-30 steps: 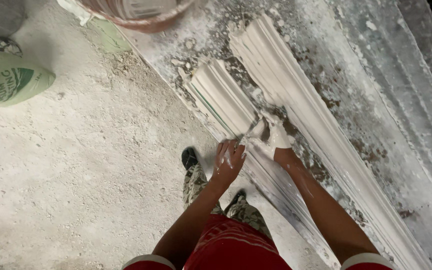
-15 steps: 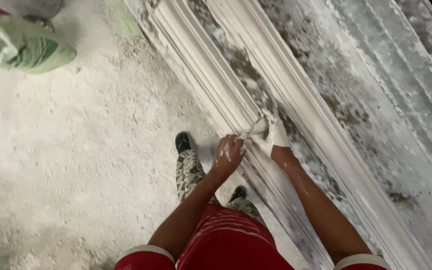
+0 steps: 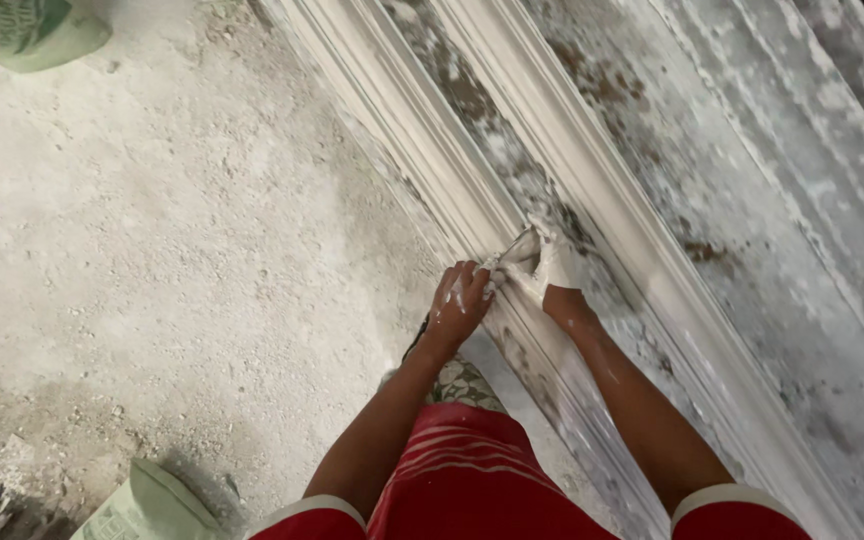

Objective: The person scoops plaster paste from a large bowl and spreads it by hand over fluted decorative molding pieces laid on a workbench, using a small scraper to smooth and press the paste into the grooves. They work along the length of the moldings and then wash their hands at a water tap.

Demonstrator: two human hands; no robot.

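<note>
Head view: both hands, left (image 3: 460, 300) + right (image 3: 550, 262), clamped on scraper (image 3: 518, 252) mid-moulding (image 3: 422, 150); plaster shaped above, stretch below looks undone.

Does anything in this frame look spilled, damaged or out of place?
Nothing is broken, but it is messy: white plaster coats the right hand and spots the left hand, both on a small tool at the long white moulding. The bench surface is blotchy; crumbs litter the floor.
</note>
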